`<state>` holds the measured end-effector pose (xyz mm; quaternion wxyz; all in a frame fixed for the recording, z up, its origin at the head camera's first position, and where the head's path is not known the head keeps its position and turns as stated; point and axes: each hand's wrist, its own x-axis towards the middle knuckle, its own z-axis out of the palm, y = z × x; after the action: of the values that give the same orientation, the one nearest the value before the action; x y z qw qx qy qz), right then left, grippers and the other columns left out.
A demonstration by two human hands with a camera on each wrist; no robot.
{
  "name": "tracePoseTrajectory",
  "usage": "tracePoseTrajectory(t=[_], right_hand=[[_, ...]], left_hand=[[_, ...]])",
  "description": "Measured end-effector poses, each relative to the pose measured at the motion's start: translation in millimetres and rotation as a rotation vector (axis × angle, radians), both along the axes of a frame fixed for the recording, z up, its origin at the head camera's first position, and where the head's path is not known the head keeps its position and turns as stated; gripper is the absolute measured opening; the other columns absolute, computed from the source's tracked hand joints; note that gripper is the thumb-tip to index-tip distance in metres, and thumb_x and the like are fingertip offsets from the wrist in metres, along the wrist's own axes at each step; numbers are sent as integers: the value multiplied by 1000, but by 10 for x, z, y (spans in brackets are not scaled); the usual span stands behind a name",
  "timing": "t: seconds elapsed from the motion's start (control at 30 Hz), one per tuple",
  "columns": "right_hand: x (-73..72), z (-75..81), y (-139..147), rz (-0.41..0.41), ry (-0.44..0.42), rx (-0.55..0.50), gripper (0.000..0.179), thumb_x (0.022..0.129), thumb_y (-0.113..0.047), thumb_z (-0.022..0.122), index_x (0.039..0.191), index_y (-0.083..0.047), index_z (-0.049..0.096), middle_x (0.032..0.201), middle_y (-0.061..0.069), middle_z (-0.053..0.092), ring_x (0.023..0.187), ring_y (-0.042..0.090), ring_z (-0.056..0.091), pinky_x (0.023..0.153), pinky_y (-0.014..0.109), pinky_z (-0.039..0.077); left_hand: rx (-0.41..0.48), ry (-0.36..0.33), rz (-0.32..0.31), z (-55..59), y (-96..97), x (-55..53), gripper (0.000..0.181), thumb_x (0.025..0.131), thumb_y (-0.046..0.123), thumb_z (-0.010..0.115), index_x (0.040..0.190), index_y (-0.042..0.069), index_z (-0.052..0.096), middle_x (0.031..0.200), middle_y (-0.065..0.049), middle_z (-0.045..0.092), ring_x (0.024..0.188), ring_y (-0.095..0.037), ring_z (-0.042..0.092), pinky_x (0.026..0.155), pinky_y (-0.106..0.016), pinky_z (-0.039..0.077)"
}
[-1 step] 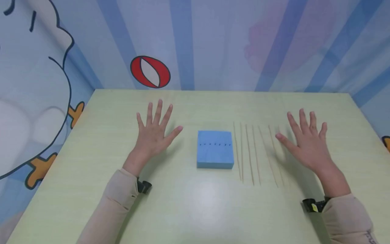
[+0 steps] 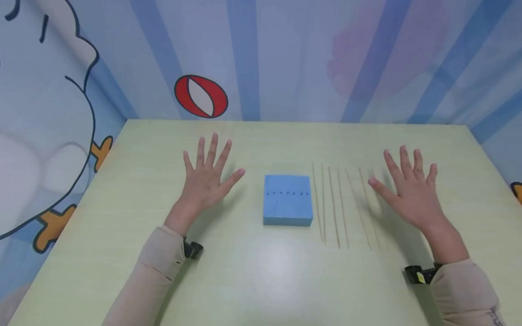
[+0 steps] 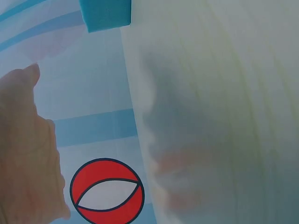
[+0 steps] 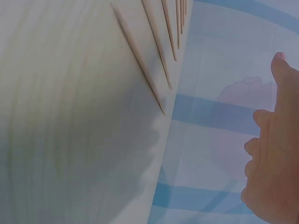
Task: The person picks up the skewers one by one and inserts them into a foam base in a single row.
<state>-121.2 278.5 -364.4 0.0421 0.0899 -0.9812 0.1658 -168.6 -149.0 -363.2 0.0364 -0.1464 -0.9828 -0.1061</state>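
Observation:
My left hand (image 2: 204, 185) hovers over the table left of a square blue block (image 2: 287, 208), its fingers spread straight and holding nothing. A row of several small dark holes runs across the block's top face. Right of the block, several thin wooden skewers (image 2: 334, 207) lie roughly side by side. Over the right end of that row is my right hand (image 2: 416, 194), fingers also spread, nothing in it. The left wrist view catches a corner of the block (image 3: 107, 14) beyond the thumb side; the right wrist view shows the skewers' pointed ends (image 4: 156, 99).
A pale wood-grain table (image 2: 277, 280) carries everything. Behind it stands a blue striped backdrop (image 2: 285, 59) printed with a red and white ball (image 2: 220, 97). A large cartoon figure (image 2: 41, 113) covers the left side. Dark wrist cameras (image 2: 193, 250) sit at both sleeve cuffs.

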Motion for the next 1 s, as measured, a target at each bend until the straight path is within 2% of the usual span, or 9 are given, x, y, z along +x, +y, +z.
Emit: tracePoseTrajectory(t=[0.17, 0.27, 0.33, 0.4, 0.47, 0.57, 0.77, 0.87, 1.0], right_hand=[[-35, 17, -52, 5, 21, -27, 77, 94, -54, 40, 152, -17, 5, 155, 12, -14, 137, 27, -25, 102, 62, -19], [-58, 4, -143, 7, 99, -99, 74, 93, -50, 48, 150, -11, 20, 155, 21, 4, 141, 33, -11, 105, 62, -12], [-61, 3, -254, 5, 157, -164, 62, 91, -41, 56, 140, -6, 42, 148, 25, 28, 140, 39, 12, 107, 62, 6], [-73, 15, -399, 2, 171, -188, 46, 90, -34, 62, 123, -3, 59, 128, 23, 52, 124, 38, 42, 98, 57, 31], [-107, 49, -561, 4, 124, -193, 32, 88, -30, 65, 106, -3, 69, 107, 18, 65, 97, 33, 58, 76, 47, 46], [-198, 89, -788, 1, -28, -159, 26, 87, -30, 66, 96, -6, 73, 87, 10, 70, 69, 22, 60, 53, 33, 44], [-403, 81, -1035, -24, -302, -117, 24, 83, -30, 70, 89, -8, 76, 82, 5, 71, 61, 13, 52, 50, 26, 36], [-455, 82, -1079, -59, -378, -97, 22, 80, -31, 72, 82, -10, 76, 72, 1, 68, 55, 12, 42, 47, 26, 30], [-482, 75, -1128, -68, -425, -85, 22, 79, -31, 73, 71, -10, 75, 57, -3, 58, 52, 12, 39, 47, 26, 29]], left_hand=[[12, -31, -37, 9, 33, -24, 78, 91, 64, 33, 151, 27, -2, 156, -2, -16, 140, -31, -19, 104, -62, -14], [91, -104, -124, 24, 79, -26, 79, 91, 64, 35, 152, 25, 3, 158, -4, -7, 142, -30, -13, 106, -60, -12], [195, -194, -207, 34, 117, -18, 79, 90, 62, 41, 152, 24, 9, 158, -2, 4, 144, -27, -3, 109, -56, -9], [309, -292, -288, 40, 174, -19, 79, 89, 59, 49, 151, 23, 17, 157, 0, 14, 143, -22, 8, 112, -52, -4], [390, -374, -338, 43, 239, -23, 79, 86, 55, 57, 150, 22, 24, 155, 2, 20, 142, -20, 15, 113, -49, 4], [404, -448, -383, 38, 358, -49, 84, 81, 53, 65, 149, 21, 27, 154, 1, 22, 141, -19, 17, 113, -47, 9], [346, -522, -454, 6, 521, -81, 101, 75, 44, 76, 151, 16, 16, 156, -6, 14, 143, -23, 11, 114, -47, 4], [326, -532, -477, -15, 561, -82, 106, 73, 43, 77, 151, 13, 12, 156, -7, 14, 143, -22, 12, 114, -46, 5], [281, -545, -448, -27, 574, -82, 105, 73, 48, 76, 151, 15, 14, 153, -6, 22, 138, -21, 23, 111, -44, 20]])
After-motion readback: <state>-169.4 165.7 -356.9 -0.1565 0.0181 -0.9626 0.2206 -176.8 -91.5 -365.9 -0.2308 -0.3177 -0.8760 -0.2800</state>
